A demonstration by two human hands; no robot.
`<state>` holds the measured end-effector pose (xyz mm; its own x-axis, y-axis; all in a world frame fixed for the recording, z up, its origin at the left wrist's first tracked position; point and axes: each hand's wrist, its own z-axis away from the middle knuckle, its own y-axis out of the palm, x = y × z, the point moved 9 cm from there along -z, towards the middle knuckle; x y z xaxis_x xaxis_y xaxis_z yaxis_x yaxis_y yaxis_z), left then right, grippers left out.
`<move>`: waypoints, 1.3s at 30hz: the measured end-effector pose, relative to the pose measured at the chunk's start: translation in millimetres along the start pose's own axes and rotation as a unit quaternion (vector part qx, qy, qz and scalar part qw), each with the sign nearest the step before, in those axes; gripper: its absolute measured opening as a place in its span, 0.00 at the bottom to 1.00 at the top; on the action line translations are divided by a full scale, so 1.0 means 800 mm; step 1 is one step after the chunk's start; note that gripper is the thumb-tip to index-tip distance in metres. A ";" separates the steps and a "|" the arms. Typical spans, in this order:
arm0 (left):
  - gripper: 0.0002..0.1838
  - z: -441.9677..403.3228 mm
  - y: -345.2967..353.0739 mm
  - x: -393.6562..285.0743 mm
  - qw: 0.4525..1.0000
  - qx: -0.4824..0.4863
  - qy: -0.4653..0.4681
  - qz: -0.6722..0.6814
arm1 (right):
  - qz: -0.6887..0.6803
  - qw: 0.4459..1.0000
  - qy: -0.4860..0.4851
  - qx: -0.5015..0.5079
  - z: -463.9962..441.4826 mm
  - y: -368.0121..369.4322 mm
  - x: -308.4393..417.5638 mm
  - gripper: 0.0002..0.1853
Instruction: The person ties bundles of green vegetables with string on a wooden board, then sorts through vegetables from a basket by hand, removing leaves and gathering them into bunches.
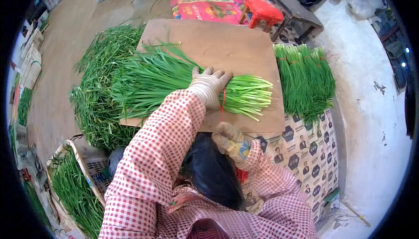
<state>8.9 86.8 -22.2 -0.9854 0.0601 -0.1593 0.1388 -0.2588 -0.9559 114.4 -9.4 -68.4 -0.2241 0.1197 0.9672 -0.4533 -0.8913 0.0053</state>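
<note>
A bundle of garlic chives lies across a brown board, its pale cut ends to the right and green leaves to the left. My left hand, in a whitish glove, is over the bundle, gripping it from above with fingers spread across the stalks. Just right of that hand, a thin red tie crosses the stalks and trails toward me. My right hand, in a soiled glove, is closed at the board's near edge, where the trailing end of the tie meets it. Its fingertips are partly hidden.
Loose chives are heaped left of the board. Tied chive bundles lie to the right on printed paper. A basket of chives stands at lower left. Beyond are a red stool and a dark wooden bench.
</note>
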 end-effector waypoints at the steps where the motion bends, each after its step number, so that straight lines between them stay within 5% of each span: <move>1: 0.56 -0.002 0.001 0.003 1.000 0.018 0.006 0.008 | -0.001 1.000 -0.015 -0.023 0.004 0.004 0.059 0.22; 3: 0.53 -0.012 -0.005 -0.049 0.996 0.013 0.047 0.074 | 0.014 0.997 -0.008 -0.075 0.051 -0.030 0.139 0.17; 7: 0.51 0.042 -0.048 -0.021 0.995 0.075 0.067 -0.025 | -0.218 0.951 -0.195 -0.104 0.005 -0.103 0.199 0.04; 8: 0.51 0.047 -0.057 -0.017 0.993 0.079 0.069 -0.058 | -0.275 0.905 -0.214 -0.242 0.000 -0.141 0.190 0.02; 11: 0.50 0.033 -0.038 -0.004 0.990 0.096 0.060 -0.090 | -0.345 0.862 -0.204 -0.311 -0.034 -0.197 0.128 0.03; 15: 0.50 0.014 -0.023 0.002 0.992 0.071 0.071 -0.078 | -0.320 0.894 -0.113 -0.293 -0.071 -0.214 0.021 0.04; 19: 0.50 0.011 -0.024 0.001 0.992 0.084 0.072 -0.069 | -0.159 0.948 -0.104 -0.257 -0.046 -0.202 0.108 0.11; 20: 0.50 0.011 -0.025 0.004 0.993 0.075 0.074 -0.058 | 0.065 0.967 -0.078 -0.235 -0.039 -0.197 0.127 0.14; 22: 0.50 0.011 -0.027 0.005 0.994 0.064 0.077 -0.045 | 0.408 0.887 -0.037 -0.211 -0.017 -0.177 0.152 0.22; 23: 0.49 0.011 -0.026 0.007 0.995 0.075 0.068 -0.025 | 0.410 0.887 -0.037 -0.211 0.004 -0.160 0.157 0.22; 25: 0.49 0.009 -0.025 0.007 0.995 0.087 0.057 -0.001 | 0.641 0.748 -0.026 -0.170 0.041 -0.114 0.163 0.19; 29: 0.49 0.004 -0.024 0.006 0.992 0.111 0.057 0.008 | 0.671 0.723 -0.003 -0.162 0.047 -0.112 0.116 0.19; 30: 0.50 0.005 -0.025 0.007 0.993 0.104 0.060 0.005 | 0.570 0.800 0.068 -0.176 0.039 -0.134 0.095 0.17; 33: 0.53 0.010 -0.023 0.016 0.993 0.097 0.068 0.013 | 0.411 0.878 0.149 -0.193 0.040 -0.159 0.057 0.14; 35: 0.54 0.015 -0.034 0.020 0.995 0.025 0.094 -0.001 | 0.589 0.795 -0.102 -0.101 0.039 -0.143 0.076 0.11; 39: 0.56 0.020 -0.034 0.037 0.995 -0.010 0.102 -0.011 | 0.517 0.835 -0.140 -0.125 0.057 -0.159 0.074 0.08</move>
<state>-25.9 80.5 2.9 -0.9482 0.2597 -0.1832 0.1214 -0.2367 -0.9640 198.3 90.7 0.0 -0.4129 -0.7959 0.4428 -0.3163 -0.3307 -0.8892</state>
